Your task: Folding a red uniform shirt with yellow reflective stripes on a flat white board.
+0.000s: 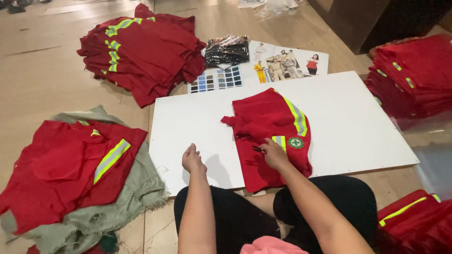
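Note:
A red garment (263, 127) with yellow-and-grey reflective stripes and a round green badge lies crumpled on a white board (348, 127) in front of me. My right hand (273, 154) rests on the garment's lower part and pinches a small dark tool, possibly little scissors, against the cloth. My left hand (192, 159) is loosely curled on the bare board, left of the garment, with nothing in it.
More red garments are piled at the far left (141, 51), near left on a grey-green cloth (70, 164), far right (414, 75) and near right (414, 221). A colour swatch card (216, 79), printed photos (287, 63) and a dark plastic packet (227, 49) lie beyond the board.

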